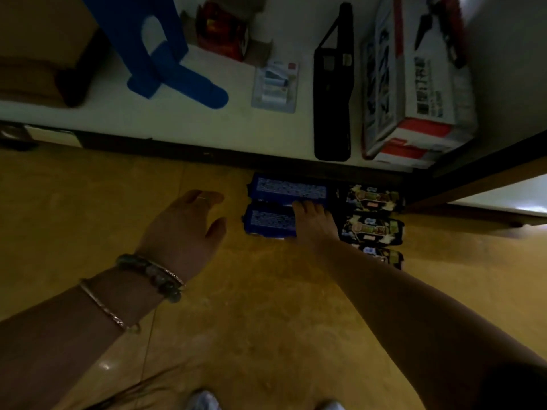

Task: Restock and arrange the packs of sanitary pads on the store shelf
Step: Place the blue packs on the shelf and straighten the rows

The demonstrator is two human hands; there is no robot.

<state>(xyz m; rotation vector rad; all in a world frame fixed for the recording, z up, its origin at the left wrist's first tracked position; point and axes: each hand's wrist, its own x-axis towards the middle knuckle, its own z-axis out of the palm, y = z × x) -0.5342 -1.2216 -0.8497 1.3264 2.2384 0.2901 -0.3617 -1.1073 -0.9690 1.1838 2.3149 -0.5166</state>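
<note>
Head view. Two blue packs (287, 189) lie on the floor (266, 306) at 12 o'clock, against the shelf (177, 119) base. Black packs (373, 227) sit just beside, at 1 o'clock, the nearest partly hidden by the right forearm. Right hand (313, 223) rests on the near blue pack (268, 221), fingers straight, together. Left hand (180, 232) hovers at 10 o'clock, fingers loosely spread. On the shelf: stool (159, 54), bag (333, 99), box (414, 84).

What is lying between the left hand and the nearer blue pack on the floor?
Nothing: only bare floor separates the left hand from the nearer blue pack, as the head view shows. The right hand rests on that pack's other end.
</note>
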